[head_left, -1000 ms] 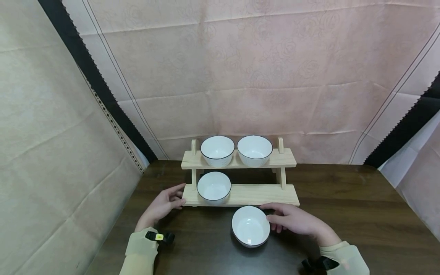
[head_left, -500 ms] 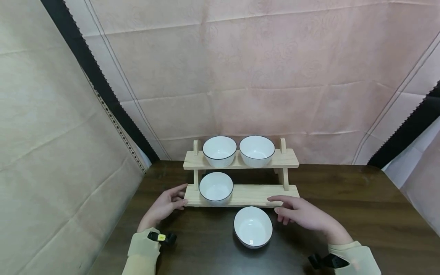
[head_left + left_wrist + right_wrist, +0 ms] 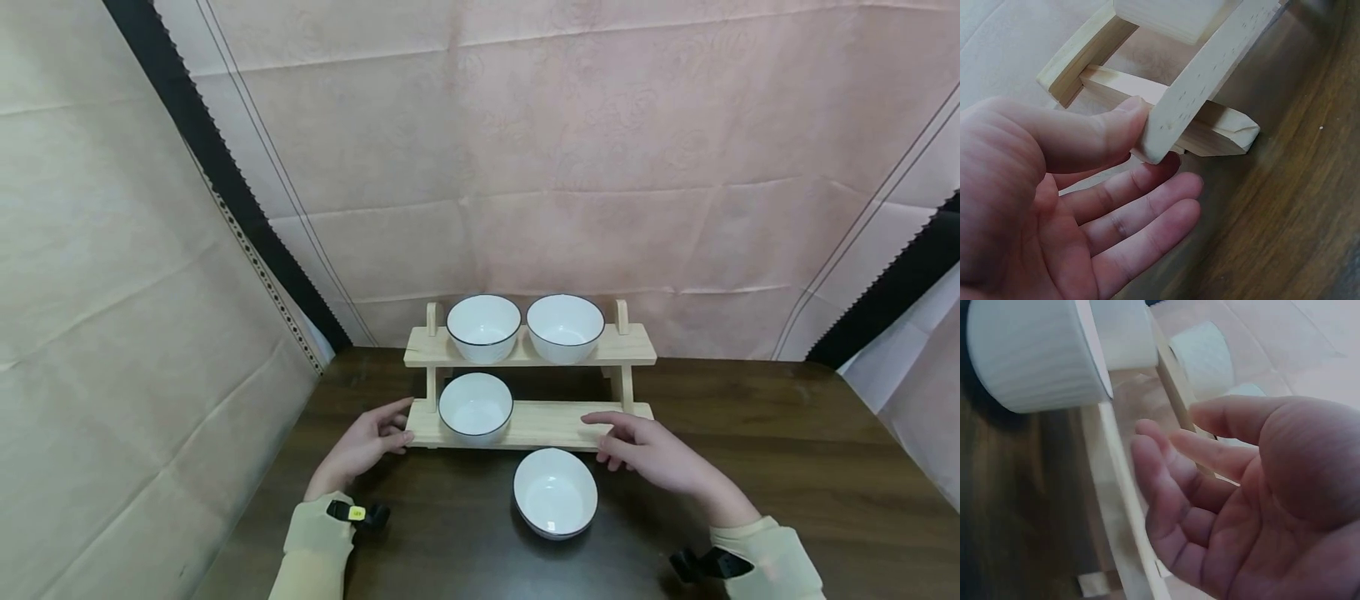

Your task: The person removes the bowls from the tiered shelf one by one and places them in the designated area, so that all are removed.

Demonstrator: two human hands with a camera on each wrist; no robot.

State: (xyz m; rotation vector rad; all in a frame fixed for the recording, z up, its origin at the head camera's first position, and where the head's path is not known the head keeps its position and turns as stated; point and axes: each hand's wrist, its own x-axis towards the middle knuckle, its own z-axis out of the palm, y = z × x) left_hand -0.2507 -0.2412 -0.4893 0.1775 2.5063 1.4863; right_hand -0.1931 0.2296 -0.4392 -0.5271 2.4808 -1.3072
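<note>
A two-tier pale wooden rack (image 3: pixel 557 423) stands on the table. My left hand (image 3: pixel 365 446) pinches the left end of its lower board, with the thumb (image 3: pixel 1100 137) on the board. Two white bowls with dark rims, a left one (image 3: pixel 483 331) and a right one (image 3: pixel 566 330), sit on the upper board. A third white bowl (image 3: pixel 476 407) is on the lower board's left part. On the table in front rests another white bowl (image 3: pixel 555 493). My right hand (image 3: pixel 651 450), loosely bent and holding nothing, hovers at the lower board's right end, apart from that front bowl.
The dark brown wooden table (image 3: pixel 757 450) extends to both sides of the rack. Behind it hangs a pale pink cloth (image 3: pixel 600 167), and another pale cloth (image 3: pixel 150 333) hangs at the left.
My right hand has left the front bowl's rim and moved up to the lower board's right end. The front bowl stays on the table. My left hand keeps its grip on the rack.
</note>
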